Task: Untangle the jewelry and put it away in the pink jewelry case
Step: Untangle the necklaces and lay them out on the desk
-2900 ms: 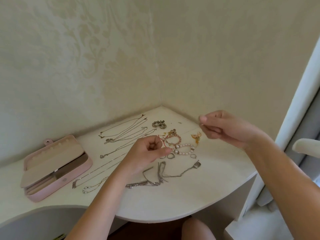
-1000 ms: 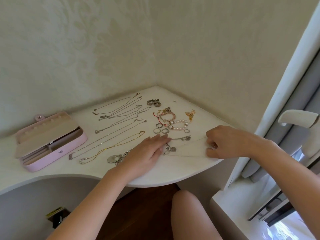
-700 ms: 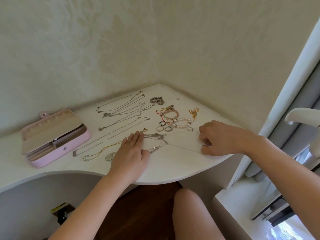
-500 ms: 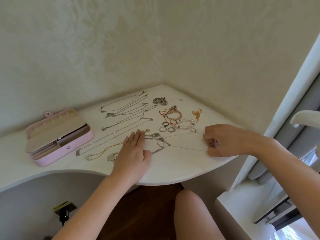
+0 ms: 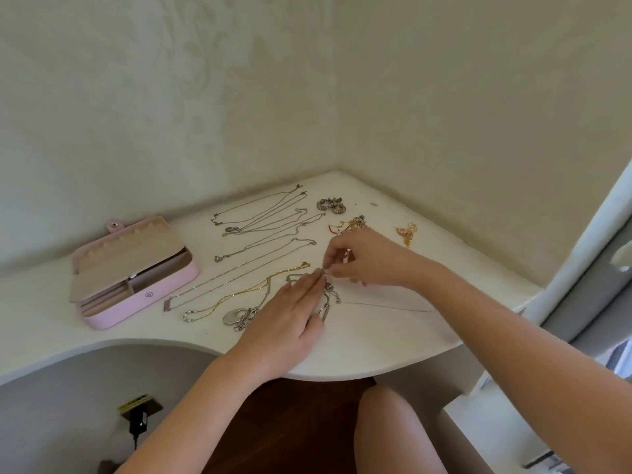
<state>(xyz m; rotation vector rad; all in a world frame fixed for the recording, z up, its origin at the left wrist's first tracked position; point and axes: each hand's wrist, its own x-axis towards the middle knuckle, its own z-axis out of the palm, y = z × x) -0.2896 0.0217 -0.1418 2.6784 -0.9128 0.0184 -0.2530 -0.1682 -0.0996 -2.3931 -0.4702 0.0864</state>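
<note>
The pink jewelry case point(image 5: 150, 295) lies open at the left of the white corner desk point(image 5: 376, 343). Several thin necklaces point(image 5: 260, 217) are laid out straight beside it, among them a gold chain point(image 5: 239, 295) and a round silver pendant point(image 5: 232, 317). My left hand point(image 5: 290, 313) rests flat, fingers together, on a silver tangle point(image 5: 328, 295). My right hand point(image 5: 369, 258) pinches one end of a thin silver chain point(image 5: 386, 305) right at my left fingertips; the chain trails to the right across the desk.
Silver rings point(image 5: 331, 204), a beaded cluster with red cord point(image 5: 352, 224) and a gold piece point(image 5: 407, 232) lie near the wall corner. The curved desk edge runs in front. My knee point(image 5: 390, 432) is below. A charger point(image 5: 138, 420) lies on the floor.
My right hand has moved left from the desk's right edge to meet my left fingertips, pulling the thin chain's end along. My left hand stays pressed flat.
</note>
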